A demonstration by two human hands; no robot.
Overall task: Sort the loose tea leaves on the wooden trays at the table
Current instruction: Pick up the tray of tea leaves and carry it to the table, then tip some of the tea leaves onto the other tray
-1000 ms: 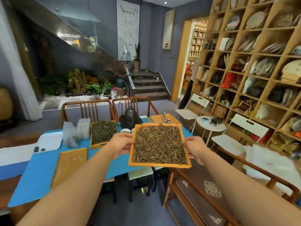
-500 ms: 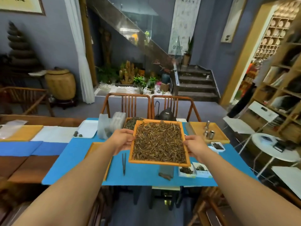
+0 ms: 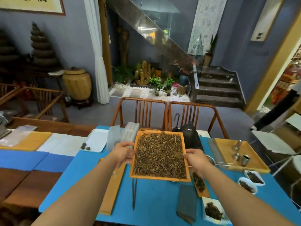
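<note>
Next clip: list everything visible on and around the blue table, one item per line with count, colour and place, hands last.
square wooden tray of loose tea leaves: 1, orange rim, brown leaves, held above the table centre
blue table cover: 1, blue, under everything
dark tweezers: 1, black, below the held tray
flat wooden tray: 1, tan, right, carrying small metal pieces
small white dishes of tea: 3, white, right front
narrow wooden scoop with leaves: 1, tan, right of centre
dark teapot: 1, black, behind the held tray
wooden chairs: 2, reddish brown, far side
left hand: 1, grips the tray's left edge
right hand: 1, grips the tray's right edge
</note>
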